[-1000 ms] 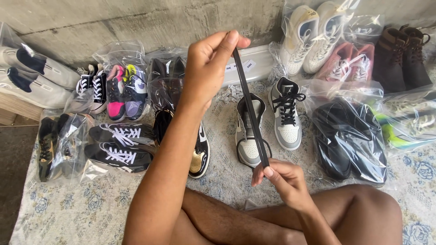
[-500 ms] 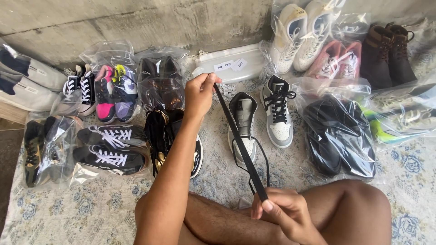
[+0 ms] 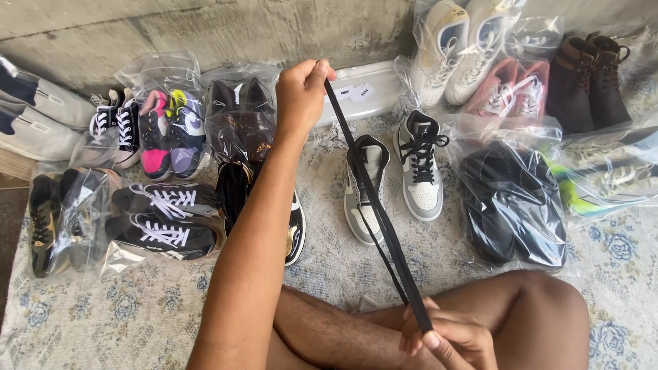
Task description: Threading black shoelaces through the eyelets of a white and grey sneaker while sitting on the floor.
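Left hand (image 3: 301,92) and right hand (image 3: 449,339) are pinching a black shoelace (image 3: 373,199) taut above the grey sneaker (image 3: 363,188).

You are facing a rough grey concrete wall (image 3: 205,31) that runs across the top of the view. Below the wall, the floor is covered by a pale cloth (image 3: 123,315) printed with faded blue flowers, reaching from the wall's foot toward you. At the wall's left end, beside the cloth's edge, a strip of bare brownish floor (image 3: 8,233) shows. Soft, even daylight falls on the wall and cloth.
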